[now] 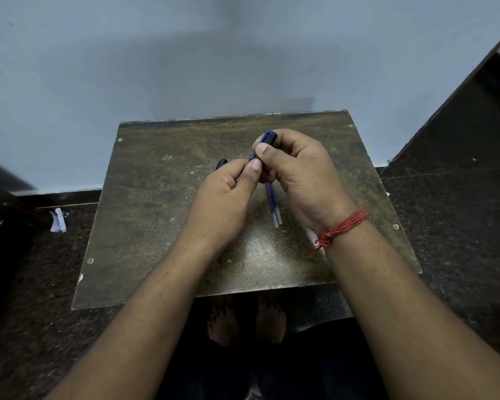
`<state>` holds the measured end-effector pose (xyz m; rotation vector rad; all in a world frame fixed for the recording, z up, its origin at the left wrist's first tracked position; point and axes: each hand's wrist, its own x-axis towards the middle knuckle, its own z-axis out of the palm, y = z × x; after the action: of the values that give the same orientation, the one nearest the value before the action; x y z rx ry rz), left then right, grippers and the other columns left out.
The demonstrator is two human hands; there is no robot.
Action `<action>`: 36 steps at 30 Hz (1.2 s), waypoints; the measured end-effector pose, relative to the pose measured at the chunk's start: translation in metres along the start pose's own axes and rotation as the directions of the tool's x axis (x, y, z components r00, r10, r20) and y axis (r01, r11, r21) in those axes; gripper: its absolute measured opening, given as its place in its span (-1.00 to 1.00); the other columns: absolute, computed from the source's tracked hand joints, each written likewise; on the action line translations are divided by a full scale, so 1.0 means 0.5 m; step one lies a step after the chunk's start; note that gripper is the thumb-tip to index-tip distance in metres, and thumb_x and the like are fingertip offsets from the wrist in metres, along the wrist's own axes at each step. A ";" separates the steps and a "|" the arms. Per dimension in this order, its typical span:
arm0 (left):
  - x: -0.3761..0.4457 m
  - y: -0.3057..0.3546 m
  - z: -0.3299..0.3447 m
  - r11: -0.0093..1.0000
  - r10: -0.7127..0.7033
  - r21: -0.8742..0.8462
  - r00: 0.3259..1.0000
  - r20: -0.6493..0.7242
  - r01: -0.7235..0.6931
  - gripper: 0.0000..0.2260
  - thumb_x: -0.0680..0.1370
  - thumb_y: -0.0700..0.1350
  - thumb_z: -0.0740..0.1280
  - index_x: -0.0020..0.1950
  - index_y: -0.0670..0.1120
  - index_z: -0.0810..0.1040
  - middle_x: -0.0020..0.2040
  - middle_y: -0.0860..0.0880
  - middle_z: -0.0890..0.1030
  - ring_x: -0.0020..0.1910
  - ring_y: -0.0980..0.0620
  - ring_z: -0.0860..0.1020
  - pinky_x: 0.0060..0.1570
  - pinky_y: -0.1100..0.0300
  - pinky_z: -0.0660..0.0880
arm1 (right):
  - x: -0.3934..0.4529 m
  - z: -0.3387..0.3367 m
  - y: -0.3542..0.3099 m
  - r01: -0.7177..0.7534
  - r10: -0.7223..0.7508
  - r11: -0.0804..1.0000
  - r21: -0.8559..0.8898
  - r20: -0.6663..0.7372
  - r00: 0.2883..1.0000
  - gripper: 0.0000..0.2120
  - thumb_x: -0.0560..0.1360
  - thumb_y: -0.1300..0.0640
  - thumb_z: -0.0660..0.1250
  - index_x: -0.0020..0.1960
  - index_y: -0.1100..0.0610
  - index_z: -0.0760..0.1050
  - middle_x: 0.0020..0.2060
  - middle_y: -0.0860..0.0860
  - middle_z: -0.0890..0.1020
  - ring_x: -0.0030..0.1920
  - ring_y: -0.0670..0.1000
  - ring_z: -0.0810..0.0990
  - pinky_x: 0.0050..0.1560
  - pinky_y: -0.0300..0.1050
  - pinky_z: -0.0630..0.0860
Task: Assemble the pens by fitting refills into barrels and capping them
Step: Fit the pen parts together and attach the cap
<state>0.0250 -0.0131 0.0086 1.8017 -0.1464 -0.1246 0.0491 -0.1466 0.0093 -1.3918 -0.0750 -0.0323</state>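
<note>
Over the table (156, 226), the right hand (298, 180) pinches a blue pen (267, 140) and refills (273, 203), the left hand (225, 197) grips another pen (221, 163); assembly looks midway, refills unfitted.

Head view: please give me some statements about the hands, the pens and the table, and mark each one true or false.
1. The right hand holds blue pen parts. True.
2. A red thread is tied on the left wrist. False: it is on the right wrist.
3. Both hands are above the brown table. True.
4. The left hand lies flat and open on the table. False: its fingers are curled round a dark-tipped pen part.
5. Pale ends of pen parts point towards the person. True.
</note>
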 end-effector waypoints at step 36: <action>0.008 -0.040 -0.025 0.994 -0.080 -0.101 0.931 -0.355 0.047 -0.75 0.69 0.02 0.11 0.03 0.08 0.59 -0.38 0.13 0.43 -0.41 0.15 0.35 -0.34 0.12 0.30 | -0.014 0.029 0.053 -0.015 -0.125 0.215 -0.976 -0.043 0.991 -0.84 0.54 -0.05 0.31 -0.05 0.03 0.44 -0.18 0.06 0.59 -0.03 0.09 0.54 -0.15 -0.05 0.44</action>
<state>0.0318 0.0030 -0.0079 1.7080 0.1766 0.1515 0.0437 -0.1277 -0.0147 -2.7322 0.0079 -0.2688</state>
